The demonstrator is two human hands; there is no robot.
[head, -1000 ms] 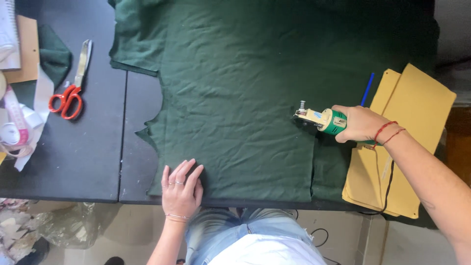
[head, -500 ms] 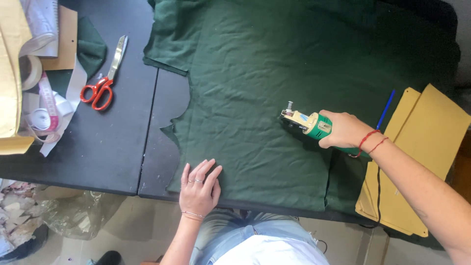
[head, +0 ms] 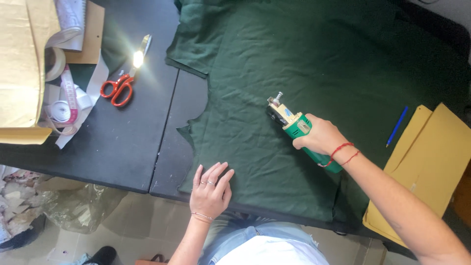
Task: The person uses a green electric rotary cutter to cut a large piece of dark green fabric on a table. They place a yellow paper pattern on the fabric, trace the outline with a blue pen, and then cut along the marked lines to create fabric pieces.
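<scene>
- On the black table (head: 122, 147), seen from the head camera, the right hand (head: 321, 137) is clamped around a green electric cutter (head: 294, 128) standing on dark green fabric (head: 304, 73); cutting seems underway.
- Left hand (head: 212, 189) lies flat, fingers spread, pinning the near edge.
- Next move calls for steady guiding.
- Yellow card pieces (head: 431, 162) lie right; red scissors (head: 120, 83) left.

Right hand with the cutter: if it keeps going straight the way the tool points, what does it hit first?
Only more green fabric. The right hand aims the cutter up-left across the cloth, and nothing else lies on that line before the fabric's far-left edge. The scissors sit well off it.
</scene>
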